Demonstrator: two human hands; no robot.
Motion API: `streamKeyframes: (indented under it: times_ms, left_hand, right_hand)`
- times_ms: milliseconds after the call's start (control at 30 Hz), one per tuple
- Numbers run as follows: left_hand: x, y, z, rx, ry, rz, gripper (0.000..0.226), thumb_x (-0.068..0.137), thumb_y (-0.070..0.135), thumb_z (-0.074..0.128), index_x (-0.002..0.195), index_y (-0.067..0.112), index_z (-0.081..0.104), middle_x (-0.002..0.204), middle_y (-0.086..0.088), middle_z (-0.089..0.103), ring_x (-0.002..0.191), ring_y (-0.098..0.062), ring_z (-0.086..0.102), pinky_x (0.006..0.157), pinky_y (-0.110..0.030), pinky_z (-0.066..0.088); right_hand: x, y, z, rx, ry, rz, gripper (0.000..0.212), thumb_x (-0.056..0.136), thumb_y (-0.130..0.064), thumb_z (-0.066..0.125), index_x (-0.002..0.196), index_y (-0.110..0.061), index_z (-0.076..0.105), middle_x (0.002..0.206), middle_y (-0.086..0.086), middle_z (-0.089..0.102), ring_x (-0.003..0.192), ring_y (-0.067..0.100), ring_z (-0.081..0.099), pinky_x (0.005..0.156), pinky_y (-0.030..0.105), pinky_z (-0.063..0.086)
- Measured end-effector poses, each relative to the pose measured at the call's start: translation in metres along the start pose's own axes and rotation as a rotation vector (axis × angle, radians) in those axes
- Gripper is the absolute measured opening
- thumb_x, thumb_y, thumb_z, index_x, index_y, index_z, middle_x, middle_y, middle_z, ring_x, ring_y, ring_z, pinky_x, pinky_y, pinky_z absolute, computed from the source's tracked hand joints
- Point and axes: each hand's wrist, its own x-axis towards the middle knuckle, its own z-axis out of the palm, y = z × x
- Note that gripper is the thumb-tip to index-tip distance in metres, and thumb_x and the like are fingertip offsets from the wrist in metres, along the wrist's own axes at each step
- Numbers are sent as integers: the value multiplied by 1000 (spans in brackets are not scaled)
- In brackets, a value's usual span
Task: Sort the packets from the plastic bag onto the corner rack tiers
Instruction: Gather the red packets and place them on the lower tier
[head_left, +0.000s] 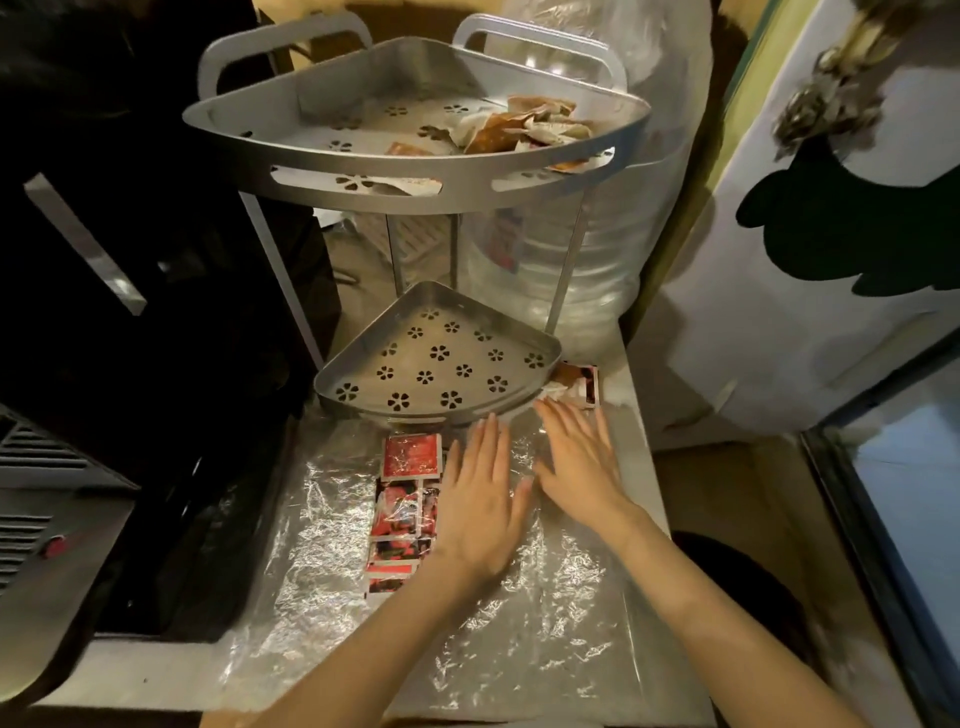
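A clear crinkled plastic bag (322, 551) lies flat on the counter in front of a silver corner rack. Several red packets (402, 509) show through the plastic in a column. My left hand (480, 499) lies flat on the bag just right of those packets, fingers straight. My right hand (579, 465) lies flat beside it, fingers pointing at the rack. The rack's top tier (415, 171) holds several orange and white packets (519, 127). Its lower tier (431, 364) has nothing on it. Another packet (579, 384) lies on the counter at the lower tier's right corner.
A large clear water bottle (587, 270) stands behind the rack on the right. A dark appliance (130, 312) fills the left side. A white fridge door (805, 260) rises on the right, with the counter's right edge beside my right forearm.
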Motion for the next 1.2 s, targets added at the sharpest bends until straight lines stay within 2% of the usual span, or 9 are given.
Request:
streamKeyframes:
  times_ms: [67,167,333,500,700,900,1000,1133,1200]
  left_hand:
    - [2,0,9,4,-45,-22,64,90,51,-4,141,14,-17,152,-5,-21,138,-19,-23,116,-40,-9]
    - [2,-4,16,25,-74,-57,73,80,55,-19,141,13,-18,152,-5,-21,138,-18,-25,113,-37,-15]
    - [2,-7,18,28,-92,-39,73,81,56,-14,140,14,-19,150,-5,-23,136,-19,-28,110,-35,-20]
    - [0,-6,19,36,-100,-29,76,81,59,-12,142,14,-17,151,-5,-22,136,-18,-28,108,-32,-24]
    - [0,-6,17,39,-116,-24,86,69,63,-29,140,14,-21,150,-5,-25,138,-17,-25,108,-33,-23]
    - [0,-7,19,27,-124,-10,87,66,63,-35,139,18,-25,150,-5,-28,137,-17,-26,109,-35,-21]
    - [0,-9,19,14,-124,13,83,67,63,-34,140,24,-25,150,-4,-28,137,-17,-27,112,-37,-19]
    - [0,-7,15,31,-134,35,82,66,64,-34,139,28,-26,149,-4,-30,137,-17,-28,109,-37,-22]
    - [0,-7,13,9,-98,39,79,75,63,-23,144,25,-14,152,-4,-20,140,-18,-20,110,-37,-19]
  right_hand:
    - [3,0,6,-19,6,-1,61,90,-26,49,144,-17,22,152,1,29,142,15,19,114,42,-10]
    - [1,1,12,-29,53,-7,53,88,-20,52,138,-17,35,144,2,44,137,16,34,113,45,-7]
    - [0,2,14,-12,161,5,53,76,-7,64,127,-15,50,123,4,61,119,23,52,111,48,22]
    - [0,4,5,103,133,27,39,82,-11,56,122,-14,56,119,7,60,118,26,49,106,45,27]
    - [-1,10,-17,207,91,34,35,86,-16,54,121,-18,58,108,5,62,108,24,52,102,40,30]
    - [-11,26,-35,417,19,66,9,80,-12,62,76,-17,69,86,-3,60,98,19,53,96,39,37]
    - [-18,36,-39,543,75,164,16,77,-6,65,67,-17,64,92,-4,55,102,19,49,90,29,34]
    - [-34,55,-42,793,275,292,20,79,-1,63,67,-16,62,99,0,52,103,18,49,91,28,36]
    - [-43,61,-43,924,313,368,25,81,0,60,68,-21,62,94,-4,52,94,11,52,87,22,39]
